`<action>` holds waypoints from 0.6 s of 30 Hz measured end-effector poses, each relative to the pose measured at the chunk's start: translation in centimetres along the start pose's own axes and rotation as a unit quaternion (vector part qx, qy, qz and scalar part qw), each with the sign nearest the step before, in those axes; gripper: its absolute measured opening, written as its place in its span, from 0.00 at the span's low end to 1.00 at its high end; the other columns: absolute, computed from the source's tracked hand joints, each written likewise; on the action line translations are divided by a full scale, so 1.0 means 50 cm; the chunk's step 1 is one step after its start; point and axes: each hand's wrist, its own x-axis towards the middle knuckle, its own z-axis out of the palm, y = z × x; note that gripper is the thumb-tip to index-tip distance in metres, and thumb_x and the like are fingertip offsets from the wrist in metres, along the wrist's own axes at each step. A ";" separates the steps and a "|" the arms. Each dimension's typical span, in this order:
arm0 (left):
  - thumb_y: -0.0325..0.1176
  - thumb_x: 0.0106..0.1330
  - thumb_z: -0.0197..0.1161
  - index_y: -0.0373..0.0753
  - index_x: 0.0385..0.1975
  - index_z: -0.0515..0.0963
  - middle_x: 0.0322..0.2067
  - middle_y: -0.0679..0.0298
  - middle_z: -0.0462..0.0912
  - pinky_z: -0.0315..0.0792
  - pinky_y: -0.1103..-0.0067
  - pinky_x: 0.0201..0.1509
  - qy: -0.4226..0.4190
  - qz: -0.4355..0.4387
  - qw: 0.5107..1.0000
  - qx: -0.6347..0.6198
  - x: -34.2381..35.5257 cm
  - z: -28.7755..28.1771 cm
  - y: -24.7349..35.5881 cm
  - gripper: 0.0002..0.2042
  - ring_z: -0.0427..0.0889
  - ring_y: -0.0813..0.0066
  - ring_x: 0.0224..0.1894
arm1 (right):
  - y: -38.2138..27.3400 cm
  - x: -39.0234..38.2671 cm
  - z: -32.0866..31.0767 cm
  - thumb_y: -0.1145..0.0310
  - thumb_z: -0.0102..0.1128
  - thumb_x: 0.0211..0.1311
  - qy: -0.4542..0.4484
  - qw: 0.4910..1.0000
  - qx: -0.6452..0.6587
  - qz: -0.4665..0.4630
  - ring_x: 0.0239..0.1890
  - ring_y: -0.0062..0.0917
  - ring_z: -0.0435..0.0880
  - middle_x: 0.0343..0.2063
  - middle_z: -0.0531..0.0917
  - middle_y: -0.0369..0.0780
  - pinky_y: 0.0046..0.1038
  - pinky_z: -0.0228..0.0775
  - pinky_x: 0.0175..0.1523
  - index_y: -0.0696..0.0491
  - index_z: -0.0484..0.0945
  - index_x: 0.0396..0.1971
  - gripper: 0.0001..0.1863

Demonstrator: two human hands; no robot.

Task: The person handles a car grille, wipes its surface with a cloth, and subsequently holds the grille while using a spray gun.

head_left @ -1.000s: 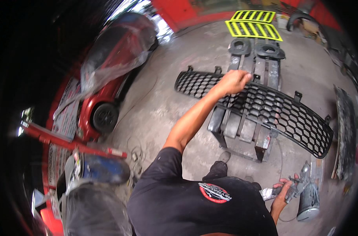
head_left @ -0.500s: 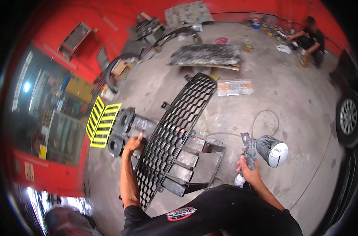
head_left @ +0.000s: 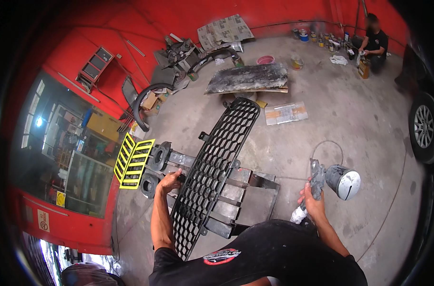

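A long black honeycomb grille [head_left: 215, 152] lies slanted in front of me on a low stand of grey, paint-spattered panels [head_left: 255, 202]. My left hand [head_left: 169, 182] is closed on the grille's left edge, near a small dark tab; the fingertips are partly hidden. To the right of the stand, my right hand [head_left: 314, 202] grips a grey-smeared spray gun [head_left: 317, 176]. The gun has a dark side cup with a whitish lid [head_left: 352, 185], and white wrapping [head_left: 299, 215] surrounds its lower end.
Left of the grille lie black round-holed parts [head_left: 160, 156] and bright yellow slatted pieces [head_left: 139, 164]. Beyond stands a low table with a stained top [head_left: 248, 77]. A hose [head_left: 342, 148] trails on the floor. A person [head_left: 373, 45] crouches by cans at the far right, near a car wheel [head_left: 423, 121].
The view has tilted and shifted, so the scene sits slightly differently. My left hand stays on the grille, my right on the spray gun. The far person has lifted more upright.
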 end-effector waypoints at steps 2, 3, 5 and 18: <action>0.56 0.64 0.52 0.34 0.41 0.74 0.33 0.63 0.76 0.70 0.74 0.38 -0.010 -0.001 0.999 -0.046 -0.027 0.013 0.008 0.26 0.70 0.75 0.29 | 0.000 -0.001 0.002 0.60 0.50 0.66 -0.004 1.000 0.004 0.004 0.17 0.19 0.75 0.24 0.75 0.38 0.22 0.65 0.22 0.58 0.62 0.53 0.22; 0.55 0.66 0.49 0.33 0.46 0.73 0.42 0.60 0.78 0.69 0.67 0.48 -0.032 -0.002 0.998 -0.054 -0.010 -0.008 -0.010 0.27 0.74 0.69 0.39 | -0.001 -0.002 0.005 0.60 0.50 0.66 -0.008 1.000 -0.001 0.005 0.17 0.19 0.75 0.24 0.75 0.38 0.22 0.65 0.22 0.59 0.62 0.53 0.23; 0.55 0.66 0.49 0.32 0.46 0.73 0.43 0.60 0.78 0.69 0.67 0.48 -0.054 0.011 0.995 -0.089 -0.021 -0.009 -0.013 0.27 0.75 0.69 0.40 | 0.003 -0.005 0.003 0.59 0.50 0.66 -0.014 1.000 -0.008 0.009 0.16 0.19 0.75 0.24 0.75 0.38 0.22 0.65 0.22 0.59 0.62 0.53 0.23; 0.48 0.68 0.48 0.28 0.48 0.68 0.43 0.47 0.77 0.75 0.65 0.48 -0.169 0.044 0.956 -0.236 -0.056 -0.014 0.001 0.24 0.80 0.54 0.43 | 0.025 0.031 -0.014 0.56 0.49 0.67 -0.005 0.999 0.040 0.018 0.15 0.21 0.74 0.23 0.74 0.39 0.23 0.64 0.20 0.55 0.63 0.52 0.22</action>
